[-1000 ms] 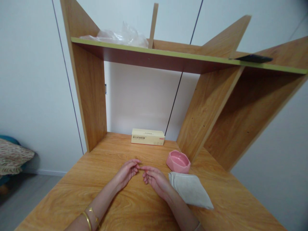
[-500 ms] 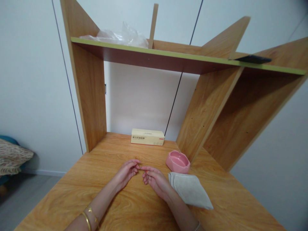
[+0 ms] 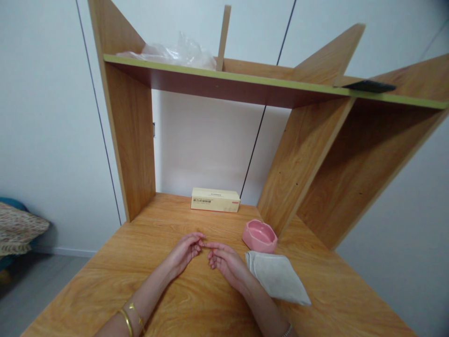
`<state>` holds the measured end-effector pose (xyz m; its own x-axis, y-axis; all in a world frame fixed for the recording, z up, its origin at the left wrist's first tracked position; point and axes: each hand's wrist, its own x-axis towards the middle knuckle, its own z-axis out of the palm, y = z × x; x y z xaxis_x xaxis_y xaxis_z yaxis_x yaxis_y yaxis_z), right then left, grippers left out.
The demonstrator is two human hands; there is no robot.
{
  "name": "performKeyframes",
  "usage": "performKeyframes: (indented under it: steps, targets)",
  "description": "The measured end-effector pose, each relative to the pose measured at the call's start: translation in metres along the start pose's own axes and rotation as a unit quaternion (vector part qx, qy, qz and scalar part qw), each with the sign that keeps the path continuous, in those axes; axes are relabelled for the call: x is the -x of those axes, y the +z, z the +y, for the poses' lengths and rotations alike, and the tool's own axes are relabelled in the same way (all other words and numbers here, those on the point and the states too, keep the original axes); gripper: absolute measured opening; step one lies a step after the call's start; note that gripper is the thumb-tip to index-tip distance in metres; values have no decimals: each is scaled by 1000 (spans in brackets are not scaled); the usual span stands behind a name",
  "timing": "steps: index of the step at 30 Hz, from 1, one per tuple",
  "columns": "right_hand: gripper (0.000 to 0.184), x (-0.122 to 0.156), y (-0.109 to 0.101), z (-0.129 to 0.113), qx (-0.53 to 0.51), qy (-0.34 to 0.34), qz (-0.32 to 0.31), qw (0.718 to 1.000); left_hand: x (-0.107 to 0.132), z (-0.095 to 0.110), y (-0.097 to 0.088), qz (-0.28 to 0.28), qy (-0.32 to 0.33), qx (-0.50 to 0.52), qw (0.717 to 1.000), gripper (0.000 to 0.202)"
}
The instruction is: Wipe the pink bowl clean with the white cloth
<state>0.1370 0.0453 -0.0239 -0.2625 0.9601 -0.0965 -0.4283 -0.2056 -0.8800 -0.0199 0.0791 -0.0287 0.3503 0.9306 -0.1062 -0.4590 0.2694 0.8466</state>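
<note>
Both hands meet low over the middle of the wooden desk (image 3: 189,304), fingertips almost together. My left hand (image 3: 185,252) has its fingers curled and drawn together at the tips. Opposite it, my right hand (image 3: 226,263) points its index finger to the left, with the thumb close under it and the other fingers bent in. A tiny shiny thing (image 3: 205,245), perhaps a ring, shows where the fingertips meet; its kind is too small to tell. Just right of my right hand lies a folded grey cloth (image 3: 280,278). Behind the cloth stands a pink angular bowl (image 3: 259,236).
A cream-coloured long box (image 3: 215,200) with printed lettering stands at the back of the desk. Wooden uprights (image 3: 305,159) carry a shelf (image 3: 245,79) overhead, with a clear plastic bag (image 3: 178,54) and a dark flat object (image 3: 370,86) on it. Patterned fabric (image 3: 21,229) shows far left.
</note>
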Motion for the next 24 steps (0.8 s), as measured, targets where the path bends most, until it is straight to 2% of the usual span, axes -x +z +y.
performKeyframes:
  steps: [24]
  targets:
    - [24, -1, 0, 1, 7, -4, 0, 1000, 1, 1, 2, -2, 2, 9, 1000, 15]
